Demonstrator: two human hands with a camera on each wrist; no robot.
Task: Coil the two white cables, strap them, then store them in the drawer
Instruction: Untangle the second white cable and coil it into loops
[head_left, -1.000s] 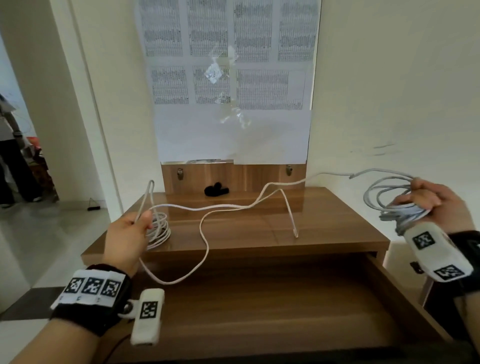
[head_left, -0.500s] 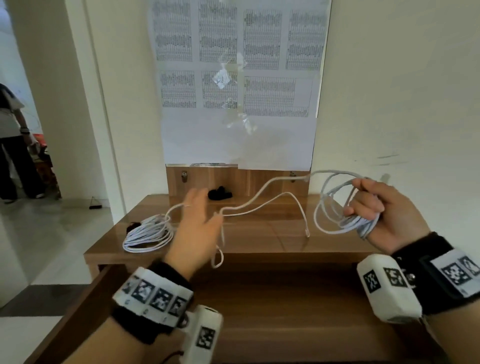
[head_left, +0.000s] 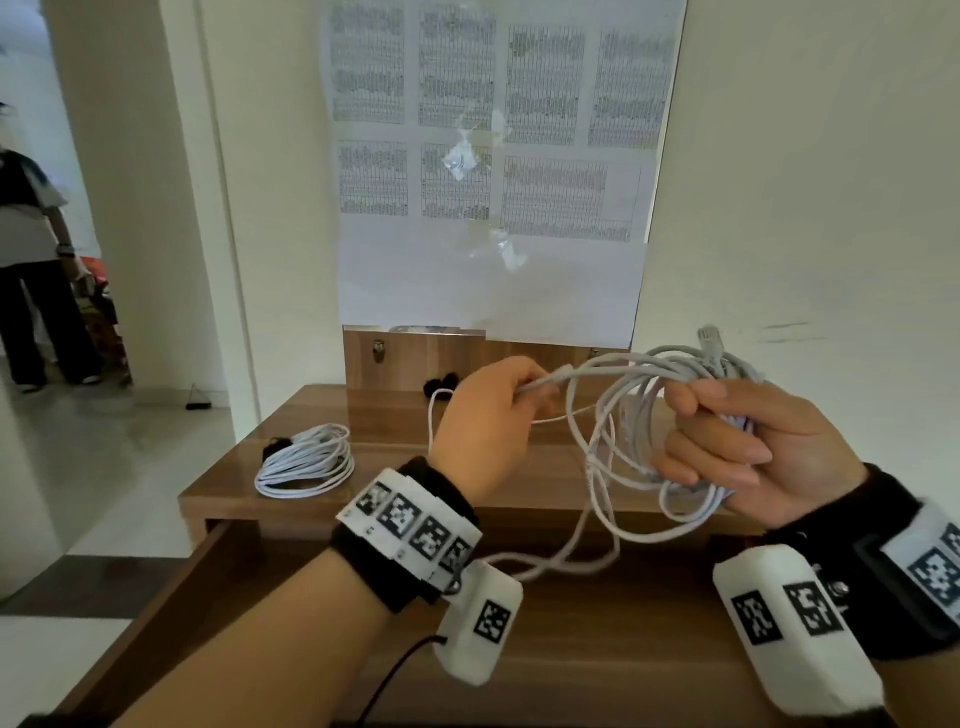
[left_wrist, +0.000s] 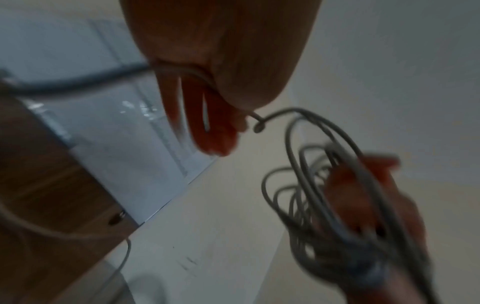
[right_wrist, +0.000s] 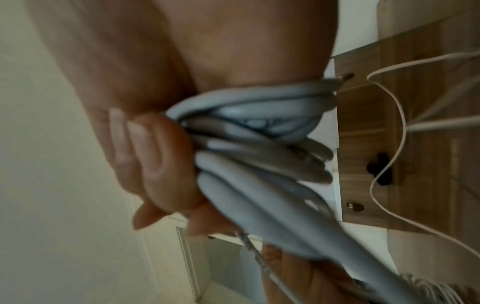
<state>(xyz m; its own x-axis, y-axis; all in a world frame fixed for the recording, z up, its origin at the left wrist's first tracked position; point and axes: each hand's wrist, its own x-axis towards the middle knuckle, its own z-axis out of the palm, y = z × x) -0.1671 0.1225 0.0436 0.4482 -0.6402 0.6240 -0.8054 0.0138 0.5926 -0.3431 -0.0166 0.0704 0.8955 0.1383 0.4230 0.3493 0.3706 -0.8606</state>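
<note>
The right hand (head_left: 748, 447) grips a half-coiled white cable (head_left: 623, 415) above the open drawer (head_left: 571, 649), while the left hand (head_left: 483, 421) pinches its loose strand just beside the loops.

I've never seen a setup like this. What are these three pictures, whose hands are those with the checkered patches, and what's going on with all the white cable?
There is no robot here: a person wears three cameras. The big picture comes from a camera on the head, looking down at both hands; the two blurry ones come from cameras strapped to each wrist, looking along the fingers. The checkered patches sit on wristbands and on the wrist cameras.

The right hand grips a bundle of loops of a white cable. The left hand pinches the free stretch of that cable, whose slack hangs down over the open drawer.

On the wooden table lies a second white cable, already coiled, with something small and black at its end. Another small black thing lies at the back of the table.
</note>
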